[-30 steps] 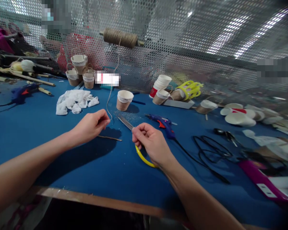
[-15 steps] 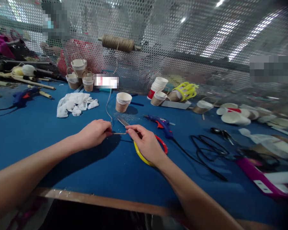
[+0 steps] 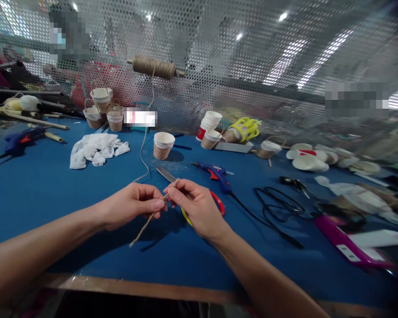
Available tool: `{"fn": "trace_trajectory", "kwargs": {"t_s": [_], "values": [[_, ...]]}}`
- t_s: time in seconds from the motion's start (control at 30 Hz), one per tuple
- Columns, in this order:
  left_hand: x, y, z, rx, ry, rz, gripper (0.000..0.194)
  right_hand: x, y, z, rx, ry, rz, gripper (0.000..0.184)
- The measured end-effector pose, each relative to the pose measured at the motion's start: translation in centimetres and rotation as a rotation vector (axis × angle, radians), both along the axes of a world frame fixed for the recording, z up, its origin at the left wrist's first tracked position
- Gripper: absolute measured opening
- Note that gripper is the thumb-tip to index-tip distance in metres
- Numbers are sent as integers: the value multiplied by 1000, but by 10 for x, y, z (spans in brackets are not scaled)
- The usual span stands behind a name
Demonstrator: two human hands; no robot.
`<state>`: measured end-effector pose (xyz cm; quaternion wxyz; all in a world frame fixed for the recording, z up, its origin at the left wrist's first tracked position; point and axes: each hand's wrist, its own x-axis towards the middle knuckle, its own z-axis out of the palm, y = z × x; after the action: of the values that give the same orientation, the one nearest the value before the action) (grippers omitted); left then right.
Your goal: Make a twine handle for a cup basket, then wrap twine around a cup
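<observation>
Between thumb and fingers, my left hand [image 3: 134, 204] pinches a short length of brown twine [image 3: 142, 230], whose loose end hangs toward the table's front. My right hand [image 3: 197, 205] grips the same twine close beside it, fingertips almost touching the left ones. Under and behind the right hand lie scissors [image 3: 165, 173] with red and yellow handles, partly covered by it. Beyond the hands stands a small cup [image 3: 163, 146] wrapped in brown with a white rim. A thinner strand runs down from the twine spool [image 3: 154, 67] and passes behind my left hand.
A blue glue gun [image 3: 215, 173] with a black cable lies right of centre. White crumpled cloth [image 3: 93, 149] is at the left, near stacked handled cups [image 3: 101, 99]. Another glue gun [image 3: 21, 140] lies far left. A magenta power strip [image 3: 338, 243] is at the right.
My hands have come together, and the twine stretched between them now slants with its end hanging below the left fingers. The view has shifted slightly to the right.
</observation>
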<state>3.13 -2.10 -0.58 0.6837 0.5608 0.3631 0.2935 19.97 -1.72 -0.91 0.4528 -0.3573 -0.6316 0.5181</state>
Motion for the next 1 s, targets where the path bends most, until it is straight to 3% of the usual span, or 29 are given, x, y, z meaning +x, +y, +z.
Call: {"fn": "trace_trajectory", "kwargs": {"t_s": [0.17, 0.37, 0.6, 0.8, 1.0], "values": [[5, -2, -8, -130, -131, 19, 26, 0, -1, -3, -17, 8, 4, 12], [3, 0, -9, -168, -129, -42, 28, 1, 3, -4, -72, 106, -45, 14], [2, 2, -6, -15, 21, -9, 22, 3, 2, 2, -26, -79, 75, 8], [3, 2, -5, 72, 118, -3, 24, 1, -4, 2, 111, -168, 6, 12], [-1, 6, -4, 39, 123, -43, 28, 1, -4, 4, 112, -171, -43, 12]]}}
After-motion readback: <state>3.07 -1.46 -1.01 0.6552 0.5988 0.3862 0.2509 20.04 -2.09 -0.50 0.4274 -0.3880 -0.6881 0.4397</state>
